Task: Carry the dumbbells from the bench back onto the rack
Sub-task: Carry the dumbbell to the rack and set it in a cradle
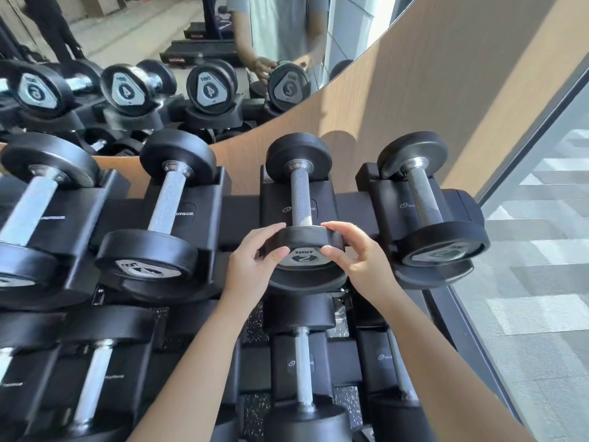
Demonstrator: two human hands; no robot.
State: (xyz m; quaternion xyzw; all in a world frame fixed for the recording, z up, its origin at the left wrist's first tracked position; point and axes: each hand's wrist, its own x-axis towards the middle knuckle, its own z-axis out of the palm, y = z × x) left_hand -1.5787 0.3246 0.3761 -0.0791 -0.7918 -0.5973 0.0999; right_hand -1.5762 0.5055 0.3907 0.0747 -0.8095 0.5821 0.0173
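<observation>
A gym: racked dumbbells, wall mirror, treadmills.
</observation>
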